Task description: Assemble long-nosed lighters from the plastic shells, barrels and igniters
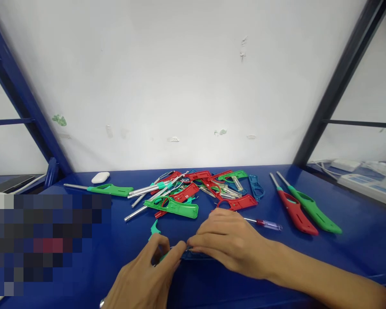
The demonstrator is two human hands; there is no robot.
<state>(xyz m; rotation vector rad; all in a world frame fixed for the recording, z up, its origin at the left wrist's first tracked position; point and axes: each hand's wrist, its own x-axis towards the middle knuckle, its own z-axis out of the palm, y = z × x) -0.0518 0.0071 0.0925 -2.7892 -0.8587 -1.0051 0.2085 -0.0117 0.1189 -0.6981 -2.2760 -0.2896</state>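
Observation:
My left hand [148,272] and my right hand [227,240] meet low in the middle of the blue table [357,244]. Their fingertips pinch together on a flat blue lighter shell [196,256] lying on the table. A teal plastic piece [154,229] sticks out from under my left fingers. Just beyond the hands lies a pile of lighter parts [196,193]: red, green and blue handle shells and several metal tubes. A small red-handled screwdriver [265,223] rests right of my right hand.
Assembled lighters lie at the right, one red [292,210] and one green [312,209]; another green one [106,189] lies at the left by a white earbud case [100,177]. A white wall stands behind, blue frame posts at both sides. A power strip [369,184] lies far right.

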